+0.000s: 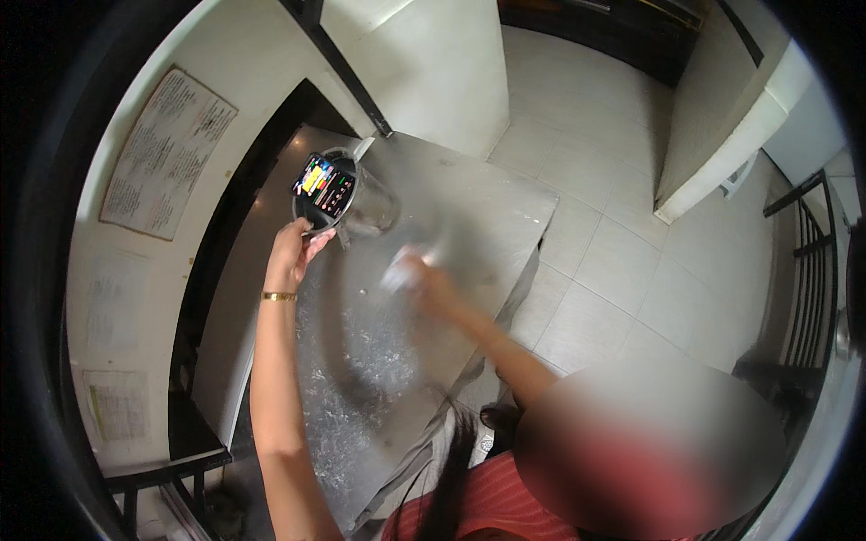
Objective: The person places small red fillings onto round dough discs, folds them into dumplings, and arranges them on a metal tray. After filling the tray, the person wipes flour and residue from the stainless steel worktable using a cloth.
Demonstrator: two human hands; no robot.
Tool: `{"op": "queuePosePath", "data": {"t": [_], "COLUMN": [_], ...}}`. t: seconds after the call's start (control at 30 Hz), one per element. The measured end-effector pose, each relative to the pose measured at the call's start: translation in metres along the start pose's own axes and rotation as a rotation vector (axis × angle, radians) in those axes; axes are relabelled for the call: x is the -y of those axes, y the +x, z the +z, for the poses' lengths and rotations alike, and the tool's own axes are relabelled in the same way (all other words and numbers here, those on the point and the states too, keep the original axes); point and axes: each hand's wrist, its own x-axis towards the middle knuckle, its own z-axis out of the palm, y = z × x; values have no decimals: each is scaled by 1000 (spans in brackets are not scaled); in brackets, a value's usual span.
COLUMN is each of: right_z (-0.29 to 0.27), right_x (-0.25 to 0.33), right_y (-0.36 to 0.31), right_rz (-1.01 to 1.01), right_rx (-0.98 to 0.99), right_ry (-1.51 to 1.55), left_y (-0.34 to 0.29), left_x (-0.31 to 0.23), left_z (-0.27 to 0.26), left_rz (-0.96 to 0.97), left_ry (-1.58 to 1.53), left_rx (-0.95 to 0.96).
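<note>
A grey metal jug [374, 206] stands toward the far end of the table, and a phone [325, 187] with a lit screen rests across its mouth. My left hand [302, 245] is closed at the jug's near rim, right by the phone's lower edge; its thumb is on top. To the right of the jug, my right hand [422, 273] is smeared by motion, low over the tabletop. A crumpled white cloth [395, 272] shows at its fingers. White streaks and spots mark the grey table surface [347, 397] below both hands.
A wall with pinned papers [169, 153] runs along the left. Behind the table rises a pale partition [424, 72] with a dark metal post [338, 68]. Tiled floor [604, 261] lies to the right, with a dark slatted rack [812, 279] beyond.
</note>
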Motion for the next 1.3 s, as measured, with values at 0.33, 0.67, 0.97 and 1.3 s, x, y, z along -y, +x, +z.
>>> {"op": "queuePosePath", "data": {"t": [0.33,0.67,0.97,1.3], "right_z": [-62,77,-64,148], "right_x": [-120,-40,-197,-65], "right_y": [90,67,181,142], "right_rz": [49,182,258,-25], "right_rx": [-334,89,-444,258], "right_ry": [-592,28,-324,-56], "left_y": [-65,-97,-112,-124], "left_x": [23,25,30,16], "left_z": [-96,-133,-146,-155], "left_rz": [-69,-50,-61,-51], "left_ry": [11,-24,-54,-66], "left_rx": [-219,-319,-425,-419]}}
